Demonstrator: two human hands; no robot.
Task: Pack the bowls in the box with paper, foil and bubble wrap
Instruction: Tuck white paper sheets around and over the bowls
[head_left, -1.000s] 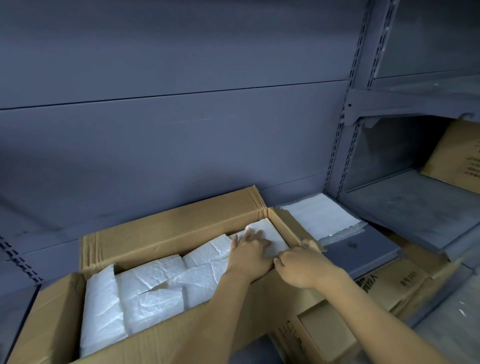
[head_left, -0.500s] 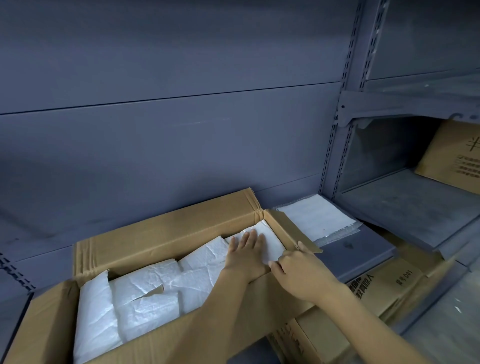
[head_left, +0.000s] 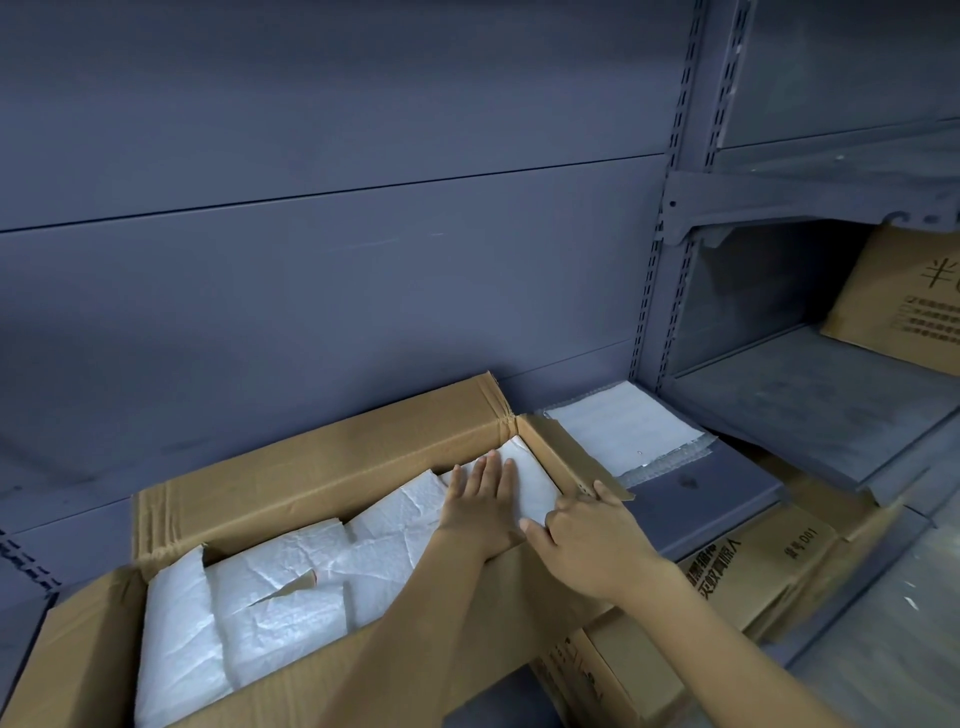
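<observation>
Packing looks mostly done. The box (head_left: 311, 467) is open on top and filled nearly end to end w/ white wrapped bundles (head_left: 291, 613) lying side by side, some overlapping. No bare bowl shows anywhere, so I judge the bowls are inside those wraps.

The last one, the end bundle (head_left: 535, 480), sits at the box's right end, against the far wall and the end flap (head_left: 566, 457). Left hand (head_left: 483, 493) lies flat on it w/ fingers straight and together, palm down, pressing and gripping nothing. Right hand (head_left: 587, 535) is at the box's right near corner, fingers bent over the bundle's near edge and touching the flap. Can't tell if it pinches the wrap or only nudges it, since the knuckles hide the contact.

Step in hand, by my read: seating the end bundle snug into the box's right end.

What's left, as far as it shows:
- The box's right end looks about full, w/ no obvious gap for more.
- Spare sheets (head_left: 618, 426) lie stacked just right of the box, w/ bubble wrap (head_left: 670, 460) poking out under them, so padding is on hand, perhaps for a top layer.
- Flaps are up and the box isn't closed.

No foil is visible on the bundles' outsides; if used, it's under the white layer.
</observation>
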